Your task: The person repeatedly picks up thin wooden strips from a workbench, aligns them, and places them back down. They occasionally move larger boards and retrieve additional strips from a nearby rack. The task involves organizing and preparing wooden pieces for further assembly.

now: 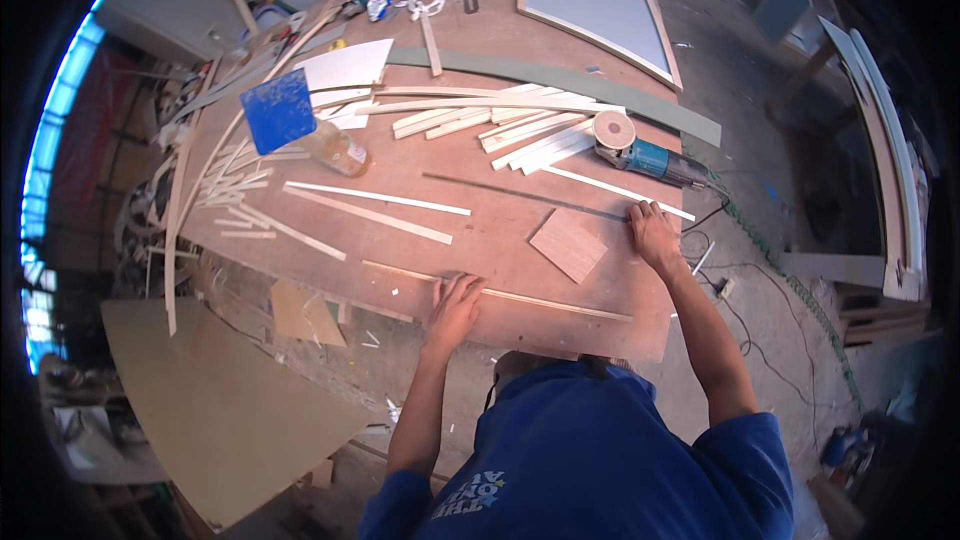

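My left hand (457, 308) rests at the near side of the table with its fingers curled over a thin wooden strip (560, 306), which lies flat along the near edge. Farther right, my right hand (653, 232) is closed at the right end of a thin dark strip (520, 194) lying on the tabletop. Between the hands lies a square wooden board (568, 245), touched by neither. An angle grinder (650, 158) with a round sanding disc sits just beyond my right hand. A white strip (620, 193) passes between the grinder and that hand.
Several pale wood strips (540, 130) are piled mid-table; shorter offcuts (235, 190) lie left. A bottle (340, 150) stands beside a blue square (278, 112). A framed grey panel (600, 10) lies at the far right. Cables and a green hose (800, 290) run over the floor.
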A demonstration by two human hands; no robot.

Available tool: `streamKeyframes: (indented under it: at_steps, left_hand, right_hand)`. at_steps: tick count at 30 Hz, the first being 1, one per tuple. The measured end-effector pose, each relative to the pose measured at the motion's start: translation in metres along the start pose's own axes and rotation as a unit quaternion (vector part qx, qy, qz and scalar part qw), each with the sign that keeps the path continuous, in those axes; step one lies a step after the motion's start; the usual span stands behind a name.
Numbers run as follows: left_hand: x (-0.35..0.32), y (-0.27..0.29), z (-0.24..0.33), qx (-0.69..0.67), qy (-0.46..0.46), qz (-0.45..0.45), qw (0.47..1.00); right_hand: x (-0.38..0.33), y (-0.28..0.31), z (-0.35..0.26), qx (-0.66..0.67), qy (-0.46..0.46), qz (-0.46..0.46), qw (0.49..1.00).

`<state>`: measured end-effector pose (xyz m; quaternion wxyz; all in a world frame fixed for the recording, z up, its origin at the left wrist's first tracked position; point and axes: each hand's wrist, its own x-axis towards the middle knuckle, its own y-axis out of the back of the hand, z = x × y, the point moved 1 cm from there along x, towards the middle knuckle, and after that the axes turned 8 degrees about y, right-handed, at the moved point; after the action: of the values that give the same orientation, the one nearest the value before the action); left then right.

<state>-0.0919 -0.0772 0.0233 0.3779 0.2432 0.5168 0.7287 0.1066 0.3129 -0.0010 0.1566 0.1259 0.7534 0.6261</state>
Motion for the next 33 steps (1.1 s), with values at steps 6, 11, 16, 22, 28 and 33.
streamKeyframes:
  at_steps: [6, 11, 16, 22, 28, 33]
  left_hand:
    - [-0.006, -0.032, 0.045, -0.010, 0.017, 0.014, 1.000]
    - [-0.005, -0.069, 0.117, -0.062, -0.003, 0.031, 0.998]
    - [-0.002, -0.093, 0.164, -0.026, -0.006, 0.028, 0.999]
    - [-0.002, -0.026, 0.206, -0.618, 0.015, -0.101, 0.780]
    - [0.003, 0.033, 0.170, -0.796, 0.172, -0.042, 0.579]
    - [-0.009, 0.043, 0.129, -0.766, 0.212, 0.020, 0.606]
  right_hand:
    - [-0.028, -0.005, 0.031, 0.061, 0.010, 0.094, 0.994]
    - [-0.090, 0.056, 0.033, 0.292, -0.021, 0.142, 0.946]
    - [-0.168, 0.105, 0.022, 0.326, -0.071, 0.132, 0.933]
    - [-0.217, 0.118, 0.002, 0.282, -0.029, 0.141, 0.949]
    - [-0.220, 0.111, -0.010, 0.232, -0.016, 0.145, 0.962]
    - [-0.218, 0.113, -0.016, 0.216, -0.033, 0.113, 0.969]
